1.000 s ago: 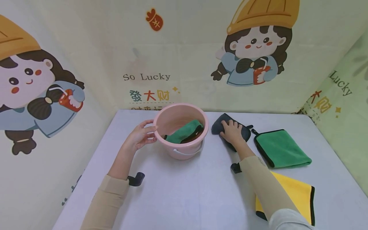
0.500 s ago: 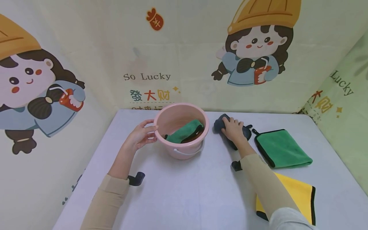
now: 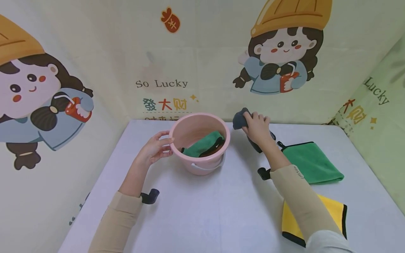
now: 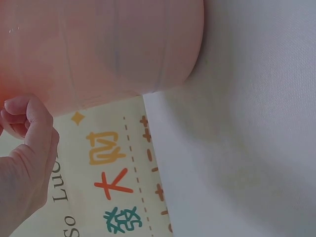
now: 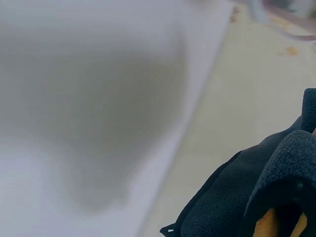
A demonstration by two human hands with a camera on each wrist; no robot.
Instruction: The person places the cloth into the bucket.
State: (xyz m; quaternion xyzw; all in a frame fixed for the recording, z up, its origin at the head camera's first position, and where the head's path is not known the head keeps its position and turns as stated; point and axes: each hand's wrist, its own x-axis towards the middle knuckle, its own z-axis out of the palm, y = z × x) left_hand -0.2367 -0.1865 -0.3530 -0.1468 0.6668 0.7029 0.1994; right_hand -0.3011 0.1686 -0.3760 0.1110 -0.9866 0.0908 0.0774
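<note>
My right hand grips a bunched dark blue cloth with black edging, held above the back of the table; part of it hangs below the palm. In the right wrist view the navy cloth is folded round the fingers, which are mostly hidden. To the left stands a pink bucket with a pale handle. My left hand holds its rim at the left side, and curled fingers show beside the wall in the left wrist view. Inside the bucket lies a green cloth with black edging, next to something brownish.
A folded green cloth lies right of my right hand. Nearer, a yellow cloth with black edging is partly under the right forearm. The white table ends at a printed backdrop close behind the bucket.
My right hand has gathered the dark blue cloth, which lay on the table, and lifted it up. The left hand and the bucket have stayed in place.
</note>
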